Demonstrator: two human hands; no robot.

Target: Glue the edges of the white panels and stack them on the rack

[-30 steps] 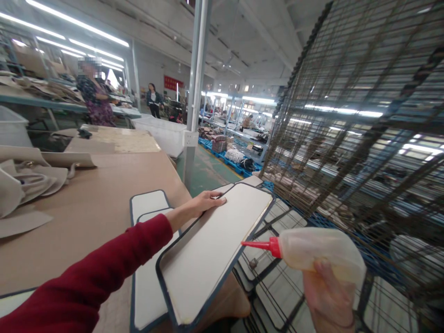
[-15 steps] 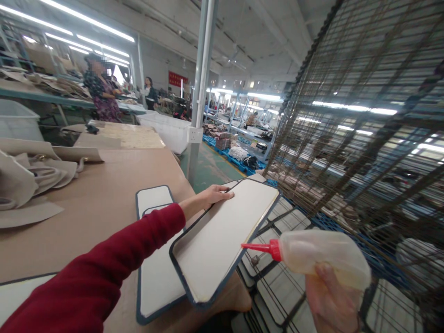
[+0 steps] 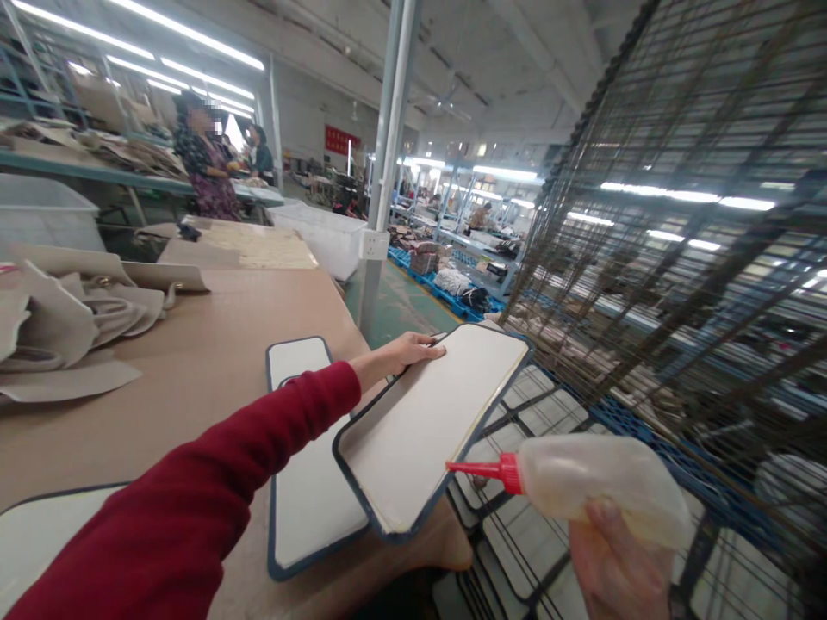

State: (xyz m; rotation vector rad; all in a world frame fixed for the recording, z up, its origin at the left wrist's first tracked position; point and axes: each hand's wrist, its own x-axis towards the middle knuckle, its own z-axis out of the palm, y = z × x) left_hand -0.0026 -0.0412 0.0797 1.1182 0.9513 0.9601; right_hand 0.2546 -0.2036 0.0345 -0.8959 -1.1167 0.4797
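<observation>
My left hand (image 3: 408, 351) grips the far left edge of a white panel with a dark blue border (image 3: 439, 422), thumb on top and fingers underneath. That panel is tilted over the table's corner. My right hand (image 3: 617, 551) is wrapped round a translucent squeeze bottle (image 3: 600, 478) holding yellowish liquid. The bottle's red nozzle (image 3: 478, 469) points left, its tip at the panel's right edge, where a thin yellowish line runs. Whether the tip touches cannot be made out. Beneath lies another white panel with a blue border (image 3: 316, 504), partly covered by my sleeve.
Beige cut pieces (image 3: 83, 319) are heaped on the brown table (image 3: 220, 362). A wire rack (image 3: 646, 215) rises at the right, with more panels on its mesh below. Behind stand a post with a socket (image 3: 373, 244), a white bin (image 3: 316, 234) and a person (image 3: 205, 164).
The nozzle tip has moved down along the panel's right edge, toward the near corner. My left hand keeps its hold. The whole view has shifted slightly.
</observation>
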